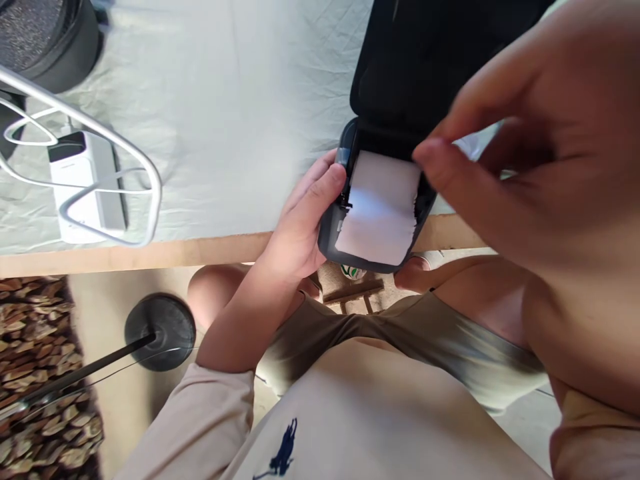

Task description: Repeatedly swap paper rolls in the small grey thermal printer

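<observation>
My left hand (313, 207) grips the left side of a small black hinged case (327, 243), with the thumb on its rim. The case's lid (400, 60) stands open, tilted back over the table. Inside lies a white paper-like sheet or pad (383, 207) with ragged side edges. Above the case's right edge, close to the camera, my right hand (520, 133) is closed, thumb and forefinger pinched together. Whether anything is between those fingertips I cannot make out. Something clear and shiny (470, 145) shows partly behind the right hand.
A white power bank (75, 193) with white cables lies on the cloth-covered table (225, 120) at left. Behind it stands a round black container (75, 53). The table's wooden edge (225, 250) runs under my left wrist. A round black stand base (163, 333) is on the floor.
</observation>
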### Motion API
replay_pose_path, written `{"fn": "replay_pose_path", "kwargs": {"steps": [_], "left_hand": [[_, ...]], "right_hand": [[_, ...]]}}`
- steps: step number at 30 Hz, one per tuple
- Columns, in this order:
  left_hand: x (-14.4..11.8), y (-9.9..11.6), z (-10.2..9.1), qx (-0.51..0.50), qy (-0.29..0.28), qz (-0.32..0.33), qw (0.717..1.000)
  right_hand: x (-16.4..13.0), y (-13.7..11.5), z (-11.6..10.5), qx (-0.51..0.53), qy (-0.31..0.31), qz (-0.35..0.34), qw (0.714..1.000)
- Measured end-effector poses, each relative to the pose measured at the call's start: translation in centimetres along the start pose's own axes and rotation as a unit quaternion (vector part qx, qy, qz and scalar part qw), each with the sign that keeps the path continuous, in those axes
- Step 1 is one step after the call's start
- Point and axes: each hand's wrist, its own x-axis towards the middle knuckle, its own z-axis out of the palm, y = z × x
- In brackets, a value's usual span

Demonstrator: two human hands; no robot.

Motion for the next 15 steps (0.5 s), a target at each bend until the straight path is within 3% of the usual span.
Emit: {"fn": "replay_pose_path", "kwargs": {"steps": [5, 11, 15], "left_hand": [[-0.3, 0.2, 0.3, 0.031, -0.036, 0.025, 0.999], [-0.5, 0.2, 0.6, 0.011, -0.049, 0.042, 0.998], [-0.4, 0.0, 0.4, 0.020, -0.025, 0.026, 0.999]], "right_hand": [[2.4, 0.2, -0.3, -0.143, -0.115, 0.026, 0.983], [2.2, 0.5, 0.6, -0.212, -0.096, -0.013, 0.972], [2.1, 0.5, 0.8, -0.225, -0.105, -0.036, 0.968]]}}
